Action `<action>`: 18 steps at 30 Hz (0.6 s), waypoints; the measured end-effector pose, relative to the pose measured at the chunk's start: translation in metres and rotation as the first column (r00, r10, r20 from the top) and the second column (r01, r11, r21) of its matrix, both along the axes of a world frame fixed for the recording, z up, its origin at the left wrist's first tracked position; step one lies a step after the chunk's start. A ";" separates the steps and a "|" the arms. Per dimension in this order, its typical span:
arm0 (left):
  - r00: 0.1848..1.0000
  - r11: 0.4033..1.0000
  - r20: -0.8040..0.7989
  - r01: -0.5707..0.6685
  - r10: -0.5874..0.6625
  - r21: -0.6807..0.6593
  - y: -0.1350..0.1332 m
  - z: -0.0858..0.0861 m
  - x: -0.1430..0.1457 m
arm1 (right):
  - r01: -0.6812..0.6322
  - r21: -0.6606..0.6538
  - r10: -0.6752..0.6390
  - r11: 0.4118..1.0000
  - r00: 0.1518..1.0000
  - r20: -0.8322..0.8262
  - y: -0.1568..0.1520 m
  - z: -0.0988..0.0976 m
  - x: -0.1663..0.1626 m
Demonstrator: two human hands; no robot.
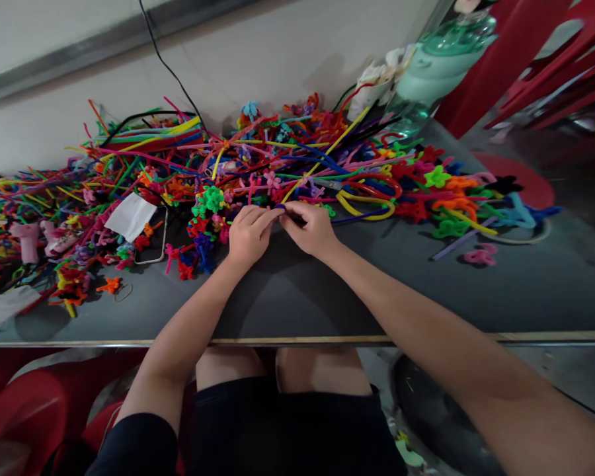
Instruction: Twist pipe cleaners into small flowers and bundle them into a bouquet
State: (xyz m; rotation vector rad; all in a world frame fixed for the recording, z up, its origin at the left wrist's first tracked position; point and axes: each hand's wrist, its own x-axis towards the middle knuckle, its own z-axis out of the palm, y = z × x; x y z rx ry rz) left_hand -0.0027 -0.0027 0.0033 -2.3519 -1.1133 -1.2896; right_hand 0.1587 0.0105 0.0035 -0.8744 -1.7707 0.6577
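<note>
My left hand (250, 233) and my right hand (310, 228) meet over the near side of a heap of pipe cleaners (272, 142). Between their fingertips is a small dark purple pipe cleaner (280, 207), mostly hidden by the fingers. Both hands are closed in a pinch on it. Just left of my left hand sit a bunch of green pipe-cleaner curls (209, 200) and a dark blue one (204, 251). A looped yellow pipe cleaner (367, 208) lies to the right of my right hand.
Finished-looking flower shapes in orange (459, 195) and pink (480, 254) lie at the right. A white paper (131, 217) rests beside a phone-case-like frame (164, 235). A green-clear bottle (426, 73) stands at the back right. The table's front edge (297, 341) runs above my lap.
</note>
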 end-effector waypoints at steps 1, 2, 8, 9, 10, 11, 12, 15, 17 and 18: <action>1.000 1.000 0.002 -0.012 0.012 0.015 0.000 0.000 0.000 | -0.007 -0.027 0.006 1.000 1.000 -0.025 -0.001 0.001 -0.001; 1.000 0.999 0.004 -0.027 0.027 0.026 0.000 -0.001 0.000 | -0.010 -0.053 0.007 0.999 0.999 -0.053 -0.001 0.001 -0.002; 0.995 1.000 0.100 -0.011 0.013 -0.020 0.004 -0.003 -0.001 | -0.085 -0.208 0.037 0.975 0.973 -0.226 0.002 -0.001 -0.007; 0.993 0.998 0.113 0.025 -0.018 -0.053 0.004 -0.002 -0.001 | -0.095 -0.241 0.032 0.966 0.967 -0.253 0.003 -0.002 -0.007; 0.991 0.994 0.124 0.059 -0.047 -0.093 0.004 -0.001 -0.002 | -0.100 -0.278 0.021 0.955 0.961 -0.274 0.004 -0.001 -0.007; 0.988 0.988 0.141 0.084 -0.066 -0.131 0.003 0.000 -0.002 | -0.104 -0.317 0.008 0.943 0.957 -0.291 0.006 -0.001 -0.007; 0.984 0.982 0.163 0.099 -0.072 -0.162 0.003 0.001 -0.002 | -0.111 -0.359 -0.005 0.927 0.952 -0.305 0.007 -0.001 -0.006; 0.969 0.971 0.246 0.075 -0.017 -0.228 0.001 0.004 -0.001 | -0.192 -0.488 0.009 0.851 0.936 -0.353 0.011 0.001 -0.002; 0.964 0.961 0.265 0.055 0.020 -0.271 0.001 0.005 -0.002 | -0.278 -0.550 0.060 0.787 0.923 -0.381 0.012 0.001 0.000; 0.966 0.953 0.257 0.065 0.014 -0.296 0.002 0.004 -0.003 | -0.320 -0.572 0.093 0.755 0.916 -0.390 0.012 0.000 0.001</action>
